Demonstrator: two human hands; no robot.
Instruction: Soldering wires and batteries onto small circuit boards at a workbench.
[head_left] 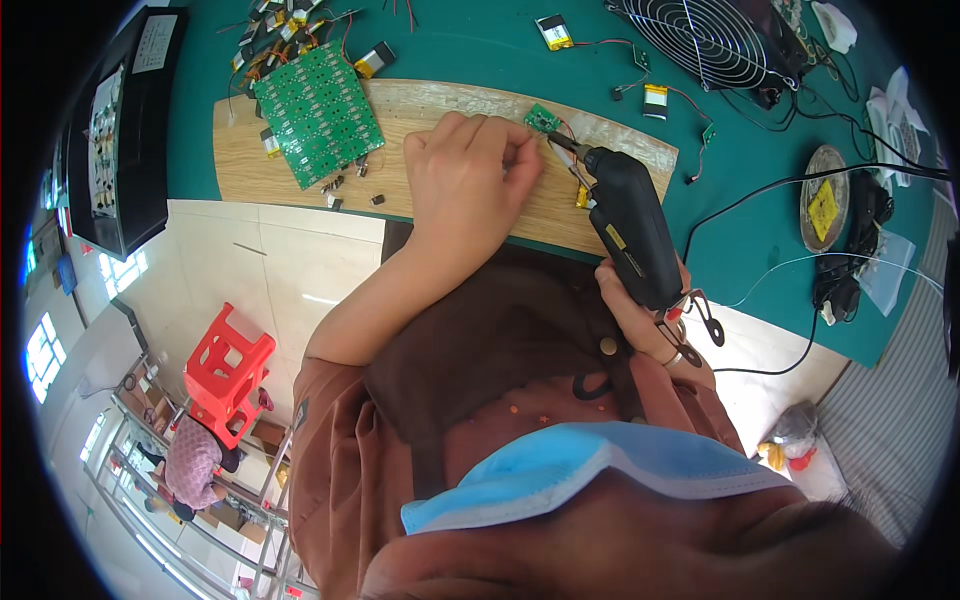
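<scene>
Far left: black open-sided case (140,130) at the end of the green bench mat (460,45). Next, heap of small batteries (290,35) at the far side, with a green panel of circuit boards (320,115) partly on the wooden work board (400,112); a few loose metal parts (335,184) by its near edge. Then the left hand (470,165), back up, fingers curled close together, tips right by the small green board (543,117) at the far right part of the wood. Looks like it's steadying the board or a lead; can't tell what, if anything, is pinched. Tip of the black soldering tool (635,225) is at that board's near side, red wire alongside; can't confirm contact. I read it as a wire joint being soldered. Next move calls for a steady wire, tip on the pad, no slip toward those fingertips. Right hand (632,318) is wrapped round the tool's near end, thumb on the left side, other fingers mostly hidden. Right of that, two batteries (655,101) wired to little boards, fan (700,40) far right, dish (808,215) with yellow sponge (824,210) nearer.
</scene>
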